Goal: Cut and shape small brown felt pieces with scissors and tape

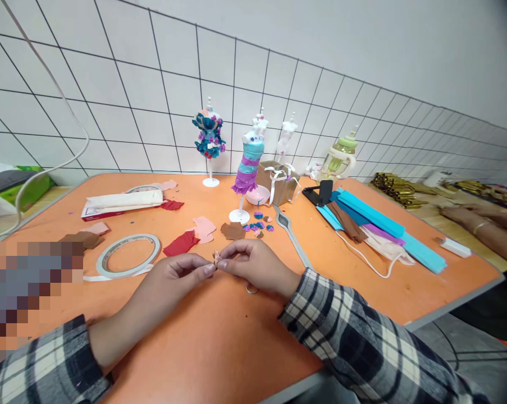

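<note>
Both hands meet over the middle of the orange table [186, 336]. Between the fingertips is a small peach and brown paper piece [217, 257]. My left hand [181, 272] pinches it from the left, and my right hand [255, 264] pinches it from the right. Just beyond the fingers lie a brown paper scrap [233, 230], a red scrap [181, 243] and pink scraps [204, 229]. Several small blue and purple paper pieces [258, 225] are scattered past my right hand. A mini mannequin [249, 163] wrapped in blue and purple paper stands behind them.
A tape roll [105, 261] lies left; a white paper roll [124, 201] is behind it. At the back are a decorated mannequin [210, 137], cardboard box [281, 182], pink bowl [258, 195] and bottle [341, 157]. Folded blue paper [371, 213] lies right, near another person's arm [480, 224].
</note>
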The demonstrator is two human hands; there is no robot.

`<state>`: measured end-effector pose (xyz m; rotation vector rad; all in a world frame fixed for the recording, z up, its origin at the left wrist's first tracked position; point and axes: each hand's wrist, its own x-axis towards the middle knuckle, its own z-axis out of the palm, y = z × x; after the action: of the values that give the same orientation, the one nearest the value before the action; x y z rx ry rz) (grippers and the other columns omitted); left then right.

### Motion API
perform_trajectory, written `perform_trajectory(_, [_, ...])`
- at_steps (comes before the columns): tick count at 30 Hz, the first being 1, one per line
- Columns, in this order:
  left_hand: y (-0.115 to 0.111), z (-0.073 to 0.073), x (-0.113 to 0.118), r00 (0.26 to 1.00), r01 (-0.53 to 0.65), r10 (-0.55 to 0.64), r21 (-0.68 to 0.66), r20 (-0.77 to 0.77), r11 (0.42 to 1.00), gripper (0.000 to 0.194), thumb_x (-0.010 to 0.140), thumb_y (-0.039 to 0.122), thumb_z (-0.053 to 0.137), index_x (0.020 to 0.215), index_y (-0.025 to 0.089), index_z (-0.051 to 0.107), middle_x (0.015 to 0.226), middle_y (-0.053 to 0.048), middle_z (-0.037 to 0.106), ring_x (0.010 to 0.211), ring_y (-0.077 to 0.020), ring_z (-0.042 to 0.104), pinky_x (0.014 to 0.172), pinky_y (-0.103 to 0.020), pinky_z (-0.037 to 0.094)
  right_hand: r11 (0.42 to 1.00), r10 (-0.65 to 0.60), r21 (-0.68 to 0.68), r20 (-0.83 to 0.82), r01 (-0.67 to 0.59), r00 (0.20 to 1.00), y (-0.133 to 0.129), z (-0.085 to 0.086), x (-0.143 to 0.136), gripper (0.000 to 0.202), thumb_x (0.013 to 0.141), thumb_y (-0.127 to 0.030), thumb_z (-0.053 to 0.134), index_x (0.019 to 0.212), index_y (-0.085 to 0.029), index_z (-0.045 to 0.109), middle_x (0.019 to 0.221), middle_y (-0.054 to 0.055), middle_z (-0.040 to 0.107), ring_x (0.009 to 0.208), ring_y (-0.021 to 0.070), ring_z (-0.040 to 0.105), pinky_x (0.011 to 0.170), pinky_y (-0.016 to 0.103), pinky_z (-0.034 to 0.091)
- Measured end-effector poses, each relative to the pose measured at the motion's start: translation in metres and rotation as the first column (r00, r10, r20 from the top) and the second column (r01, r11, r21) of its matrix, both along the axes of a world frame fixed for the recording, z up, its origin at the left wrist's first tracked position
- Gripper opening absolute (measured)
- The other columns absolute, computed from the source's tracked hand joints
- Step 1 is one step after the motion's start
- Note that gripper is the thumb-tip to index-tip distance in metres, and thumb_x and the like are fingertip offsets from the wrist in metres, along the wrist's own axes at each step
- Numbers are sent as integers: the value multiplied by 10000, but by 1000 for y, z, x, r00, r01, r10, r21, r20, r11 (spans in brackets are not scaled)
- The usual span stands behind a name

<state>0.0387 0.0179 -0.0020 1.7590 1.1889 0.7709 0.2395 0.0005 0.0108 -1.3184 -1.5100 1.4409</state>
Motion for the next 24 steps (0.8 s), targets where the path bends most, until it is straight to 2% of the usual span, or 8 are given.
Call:
perform_trajectory(4, [0, -1, 0, 998, 34, -35, 13, 53, 999, 279, 765, 525, 695, 739, 257, 766, 800, -33, 771, 795, -233, 689, 743, -305, 546, 999, 37, -32, -62, -39, 997, 2, -3, 6, 232, 824, -382, 709, 939, -186, 661, 669, -40, 526, 472, 64, 435, 342, 168, 353])
perform_trajectory(14, [-3, 6, 2, 999, -5, 4, 13, 44, 1000, 262, 746, 500, 680, 727, 243, 732, 781, -39, 754, 761, -237, 680, 730, -324, 552, 992, 90, -76, -132, -101, 987, 3, -8, 6, 237, 822, -388, 713, 931, -186, 648, 660, -60, 476, 447, 40, 358, 346, 154, 310])
perform_trajectory(20, [-3, 7, 0, 999, 38, -37, 116, -12, 993, 282, 778, 508, 652, 777, 236, 729, 827, -49, 751, 812, -241, 675, 767, -319, 534, 981, 130, -124, -164, -152, 978, 5, -11, 9, 270, 796, -402, 732, 933, -186, 647, 665, -63, 495, 454, 40, 359, 356, 152, 283])
perform_trajectory(24, [-4, 7, 1, 998, 39, -42, 56, 48, 998, 322, 790, 539, 625, 796, 239, 743, 789, -43, 751, 786, -243, 678, 715, -313, 546, 984, 116, -115, -149, -134, 982, 5, -11, 7, 254, 806, -391, 723, 956, -198, 651, 692, -57, 505, 457, 39, 347, 350, 151, 278])
